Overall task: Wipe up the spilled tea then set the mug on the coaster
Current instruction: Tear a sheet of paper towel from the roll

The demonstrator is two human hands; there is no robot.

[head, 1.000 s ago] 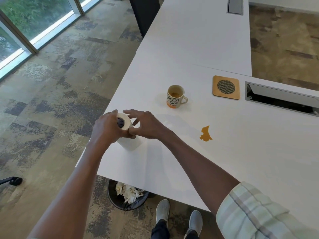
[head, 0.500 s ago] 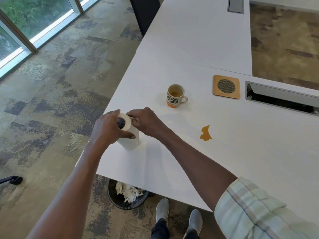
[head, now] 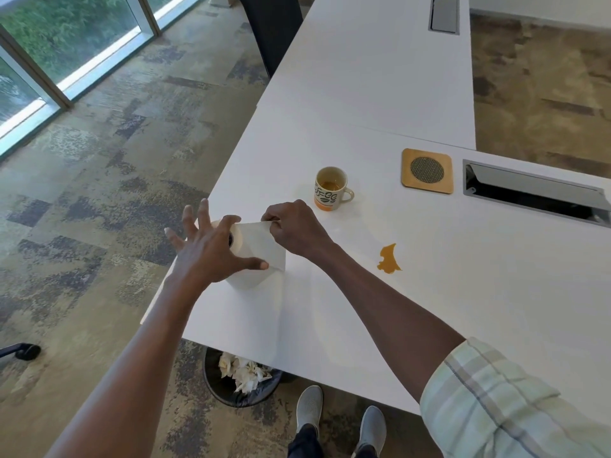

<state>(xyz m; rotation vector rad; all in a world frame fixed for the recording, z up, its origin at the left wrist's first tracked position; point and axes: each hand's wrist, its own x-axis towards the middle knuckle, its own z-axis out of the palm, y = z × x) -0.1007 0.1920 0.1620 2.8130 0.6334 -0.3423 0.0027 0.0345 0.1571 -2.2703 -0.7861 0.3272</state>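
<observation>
A white paper towel roll [head: 256, 259] stands upright near the left edge of the white table [head: 463, 292]. My left hand [head: 208, 246] rests on its top with fingers spread wide and the thumb against the roll's side. My right hand [head: 294, 229] pinches the loose end of the sheet and holds it out from the roll. The amber tea spill [head: 389, 259] lies on the table to the right of my right forearm. A patterned mug [head: 330, 190] with some tea in it stands beyond my right hand. The wooden coaster [head: 427, 170] lies further right.
A cable slot [head: 535, 196] is cut into the table right of the coaster. Under the table's near edge stands a black bin [head: 238, 378] with crumpled paper. A dark chair back [head: 271, 24] is at the far left side. My shoes [head: 340, 418] show below.
My left hand has opened from gripping the roll's top to pressing on it with spread fingers. My right hand has pulled a sheet out from the roll toward the right.
</observation>
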